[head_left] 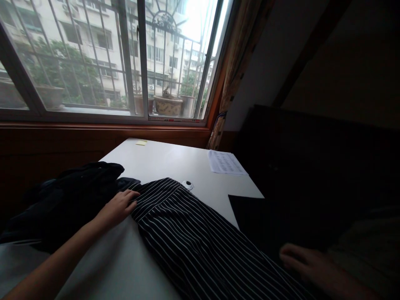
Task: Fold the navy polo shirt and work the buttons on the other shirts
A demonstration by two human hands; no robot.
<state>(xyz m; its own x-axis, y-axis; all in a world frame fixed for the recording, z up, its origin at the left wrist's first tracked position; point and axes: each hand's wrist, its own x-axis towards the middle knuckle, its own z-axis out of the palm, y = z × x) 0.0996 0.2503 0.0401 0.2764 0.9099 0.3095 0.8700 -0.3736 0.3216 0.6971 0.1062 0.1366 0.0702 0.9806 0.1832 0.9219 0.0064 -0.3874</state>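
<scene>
A black garment with thin white stripes (193, 225) lies spread across the white table, running from the middle toward the lower right. A wide band, like a waistband, crosses its far left end; whether it is a skirt or trousers I cannot tell. My left hand (123, 203) rests at that end, its fingers stretched out over the edge of the cloth. In the dim lower right, my right hand (301, 262) is beside the garment's right edge, its fingers loosely bent with a gap between them. Nothing shows in its grasp.
A pile of dark clothes (78, 196) lies left of the garment on the white table (168, 156). Printed sheets (226, 162), a yellow note (141, 142) and a white round object with a dark centre (188, 184) lie farther back. A black flat thing (250, 212) is at the right.
</scene>
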